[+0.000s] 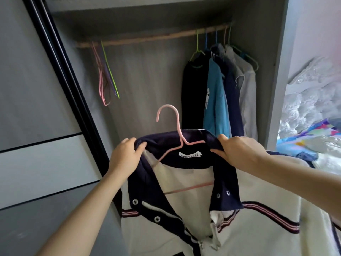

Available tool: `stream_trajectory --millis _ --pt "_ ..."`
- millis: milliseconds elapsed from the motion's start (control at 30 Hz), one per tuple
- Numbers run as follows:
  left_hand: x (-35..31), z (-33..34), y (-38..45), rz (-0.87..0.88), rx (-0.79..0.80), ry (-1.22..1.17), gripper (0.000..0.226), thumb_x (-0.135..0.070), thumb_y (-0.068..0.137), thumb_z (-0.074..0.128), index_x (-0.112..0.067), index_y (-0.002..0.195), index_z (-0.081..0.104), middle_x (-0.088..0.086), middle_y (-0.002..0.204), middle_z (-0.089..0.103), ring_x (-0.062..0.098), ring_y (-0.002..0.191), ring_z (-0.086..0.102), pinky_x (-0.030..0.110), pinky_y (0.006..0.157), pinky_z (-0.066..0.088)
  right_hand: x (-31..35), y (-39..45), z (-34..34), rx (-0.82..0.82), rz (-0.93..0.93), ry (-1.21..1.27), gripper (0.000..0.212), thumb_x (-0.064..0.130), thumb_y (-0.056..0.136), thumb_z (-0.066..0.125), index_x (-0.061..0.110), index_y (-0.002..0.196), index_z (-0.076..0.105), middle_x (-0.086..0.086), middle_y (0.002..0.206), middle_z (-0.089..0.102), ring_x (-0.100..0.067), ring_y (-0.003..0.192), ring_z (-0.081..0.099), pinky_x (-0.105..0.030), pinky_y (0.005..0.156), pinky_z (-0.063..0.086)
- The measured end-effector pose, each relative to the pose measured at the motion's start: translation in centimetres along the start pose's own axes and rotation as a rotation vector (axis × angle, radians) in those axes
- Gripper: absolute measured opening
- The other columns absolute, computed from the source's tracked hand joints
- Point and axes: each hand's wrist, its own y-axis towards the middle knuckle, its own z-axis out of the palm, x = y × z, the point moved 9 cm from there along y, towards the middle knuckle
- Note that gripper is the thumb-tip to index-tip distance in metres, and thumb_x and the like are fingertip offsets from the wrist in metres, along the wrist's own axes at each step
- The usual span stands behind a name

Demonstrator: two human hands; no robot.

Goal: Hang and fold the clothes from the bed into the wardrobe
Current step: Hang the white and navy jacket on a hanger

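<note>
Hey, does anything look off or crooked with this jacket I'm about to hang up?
Slightly: the pink hanger sits tilted inside the cream jacket, and its navy collar is bunched where both hands grip it.

Cream knit jacket with navy collar (212, 218) on pink wire hanger (177, 133), frame centre; hung clothes (221, 89) on wooden rail (147, 36) upper right; bed (313, 108) far right.

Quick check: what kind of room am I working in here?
Most likely a bedroom: an open wardrobe with a rail of hung clothes ahead, and a bed at right.
</note>
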Motion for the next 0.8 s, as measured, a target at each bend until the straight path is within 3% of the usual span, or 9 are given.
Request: stream_trajectory --millis 133,200,267,333,467,600,667,733,800 --pt "-3.7 -1.9 -1.7 0.146 -0.051 -0.091 0.033 -0.031 0.088 0.058 -0.021 0.065 0.037 -0.006 0.064 0.043 0.020 0.063 0.049 0.027 0.055 0.029 -2.8 0.5 -1.8 -0.096 0.068 -0.018 0.048 0.054 0.093 0.030 0.011 0.111 0.041 -0.008 0.083 0.061 -0.030 0.079 0.063 -0.030 0.058 0.036" --pt "-4.3 0.7 -3.2 0.170 0.272 -0.024 0.020 -0.041 0.084 0.061 -0.026 0.081 0.047 -0.005 0.075 0.057 0.013 0.068 0.055 0.020 0.056 0.038 -4.3 0.0 -3.9 -0.229 0.113 0.036 0.047 0.051 0.092 0.038 0.008 0.110 0.046 -0.012 0.080 0.063 -0.034 0.078 0.063 -0.030 0.057 0.033" --pt "-3.1 4.1 -5.5 0.114 0.694 0.152 0.038 -0.050 0.084 0.058 -0.029 0.115 0.053 -0.007 0.103 0.062 0.009 0.089 0.057 0.018 0.071 0.043 -4.7 -0.9 -5.1 -0.334 0.106 0.097 0.046 0.047 0.088 0.048 0.003 0.102 0.051 -0.017 0.073 0.063 -0.038 0.070 0.062 -0.031 0.054 0.031" --pt "-1.7 5.4 -6.5 0.084 0.859 0.201 0.043 -0.052 0.086 0.052 -0.028 0.122 0.052 -0.011 0.104 0.058 0.006 0.090 0.053 0.015 0.071 0.042 -4.4 -1.9 -5.1 -0.398 0.048 0.136 0.044 0.042 0.084 0.058 -0.002 0.089 0.054 -0.020 0.060 0.059 -0.040 0.055 0.058 -0.030 0.050 0.030" --pt "-2.8 2.7 -3.1 0.069 0.376 -0.141 0.061 -0.062 0.077 0.054 -0.002 0.088 0.062 0.006 0.083 0.054 0.021 0.077 0.057 0.028 0.066 0.043 -4.5 -3.2 -5.1 -0.447 0.026 0.151 0.045 0.040 0.080 0.062 -0.004 0.082 0.054 -0.021 0.055 0.057 -0.039 0.049 0.056 -0.028 0.048 0.026" --pt "-5.4 1.6 -3.4 0.136 0.168 -0.448 0.047 -0.061 0.079 0.055 -0.014 0.076 0.050 0.000 0.074 0.055 0.012 0.068 0.053 0.016 0.060 0.040 -4.9 -3.9 -5.0 -0.433 0.018 0.156 0.049 0.047 0.079 0.056 -0.002 0.079 0.054 -0.017 0.051 0.055 -0.038 0.047 0.055 -0.026 0.044 0.024" --pt "-6.7 1.0 -3.3 0.219 0.084 -0.438 0.034 -0.050 0.087 0.050 -0.016 0.084 0.047 -0.007 0.077 0.051 0.006 0.070 0.050 0.014 0.061 0.039 -5.1 -4.3 -4.9 -0.459 -0.010 0.189 0.053 0.053 0.078 0.051 0.000 0.070 0.052 -0.012 0.042 0.050 -0.033 0.035 0.049 -0.021 0.040 0.023" --pt "-8.2 0.9 -3.2 0.291 0.065 -0.427 0.049 -0.049 0.088 0.039 -0.005 0.104 0.054 -0.010 0.088 0.046 0.005 0.080 0.046 0.013 0.071 0.038 -5.2 -4.4 -4.9 -0.474 -0.046 0.189 0.053 0.053 0.080 0.056 0.001 0.066 0.051 -0.010 0.038 0.047 -0.031 0.030 0.047 -0.020 0.039 0.025" --pt "-9.0 2.3 -2.8 0.224 0.216 -0.482 0.052 -0.039 0.098 0.034 0.002 0.128 0.044 -0.014 0.108 0.045 0.002 0.101 0.047 0.007 0.087 0.035 -5.1 -4.4 -5.1 -0.453 -0.047 0.191 0.049 0.048 0.079 0.061 -0.001 0.072 0.055 -0.013 0.043 0.052 -0.032 0.036 0.051 -0.024 0.042 0.029"
